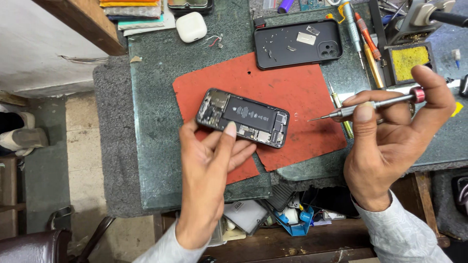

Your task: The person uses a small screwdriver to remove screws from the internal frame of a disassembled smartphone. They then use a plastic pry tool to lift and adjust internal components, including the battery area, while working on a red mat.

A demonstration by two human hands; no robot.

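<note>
Opened phone lies back-up on a red mat, w/ battery and boards exposed, set at a slight diagonal. Left hand steadies it from the near side: thumb at the phone's left end, index fingertip pressed on the near long edge, other fingers spread flat on the mat just below. So left fingers are loosely closed around the phone's edge, not clenched.

Right hand is off to the right, raised above the surface, well apart from the phone. Its fingers pinch a slim metal screwdriver w/ a red cap; index tip rests on that cap, thumb and middle finger grip the shaft. Tip points left toward the phone, not touching it.

Mat sits on a dark green surface. Behind the mat: a black phone case lying inside-up w/ small loose parts in it. Left of it, a white earbud case. Far right, a row of other screwdrivers and a yellow sponge in a black holder. Open drawer w/ clutter below the surface edge.
</note>
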